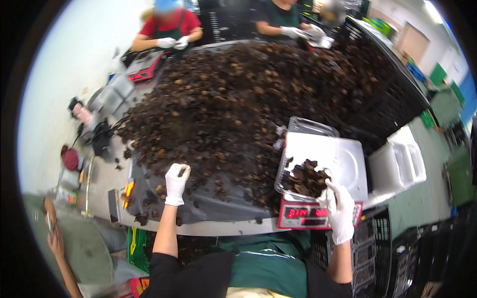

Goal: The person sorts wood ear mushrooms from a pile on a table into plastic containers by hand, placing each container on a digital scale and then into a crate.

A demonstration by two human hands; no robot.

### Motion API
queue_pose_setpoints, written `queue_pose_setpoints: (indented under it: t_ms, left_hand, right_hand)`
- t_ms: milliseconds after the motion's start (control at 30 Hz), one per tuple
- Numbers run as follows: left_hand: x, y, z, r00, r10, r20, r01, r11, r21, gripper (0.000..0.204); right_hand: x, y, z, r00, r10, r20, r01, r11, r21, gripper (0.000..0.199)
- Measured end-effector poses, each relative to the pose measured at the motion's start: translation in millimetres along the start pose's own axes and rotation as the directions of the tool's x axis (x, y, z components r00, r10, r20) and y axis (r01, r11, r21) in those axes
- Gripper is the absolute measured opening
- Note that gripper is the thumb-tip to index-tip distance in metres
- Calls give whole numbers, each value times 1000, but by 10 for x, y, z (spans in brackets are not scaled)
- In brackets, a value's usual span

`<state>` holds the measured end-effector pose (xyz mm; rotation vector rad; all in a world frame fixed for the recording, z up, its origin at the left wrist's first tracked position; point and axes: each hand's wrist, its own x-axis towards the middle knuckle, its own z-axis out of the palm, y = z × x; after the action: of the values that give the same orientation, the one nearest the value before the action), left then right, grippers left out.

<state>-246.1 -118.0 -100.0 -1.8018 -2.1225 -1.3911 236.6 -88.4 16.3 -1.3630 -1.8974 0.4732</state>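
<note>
A broad heap of dark brown, crinkled pieces (pixel 233 94), looking like wood-ear mushrooms, covers the table. My left hand (pixel 176 185), in a white glove, hovers over the near edge of the heap with its fingers curled together; whatever they hold is too small to make out. To the right stands a red digital scale (pixel 293 222) with a lit display. On it rests a clear plastic tray (pixel 279 181) containing a small pile of mushroom pieces (pixel 304 179). My gloved right hand (pixel 340 208) is at the tray's right side, fingers bent inward; their contents are unclear.
Stacked white trays (pixel 397 166) stand right of the scale, below a black crate (pixel 392 107). An orange cutter (pixel 128 191) lies at the left. Across the table two gloved people work, one beside another red scale (pixel 141 74). Another person's hand (pixel 55 241) shows at lower left.
</note>
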Motion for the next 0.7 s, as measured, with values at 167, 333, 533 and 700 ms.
queue_pose_setpoints:
  t_ms: [167,333,533,700]
  left_hand:
    - [396,1694,607,930,336,152,-272,903,-333,12]
    - [578,2682,1360,645,740,190,-555,624,-551,25]
    - [484,2815,1426,581,719,383,-441,673,-595,49]
    - [891,1794,1404,797,553,245,-522,833,-182,25]
  right_hand:
    - [-116,332,-109,977,189,-99,-194,980,-41,37]
    - [-159,551,51,962,259,-91,-267,959,-92,40]
    - [-190,479,-19,952,189,-239,-219,970,-105,33]
    - [-197,25,7,954,277,-114,-236,929,285,19]
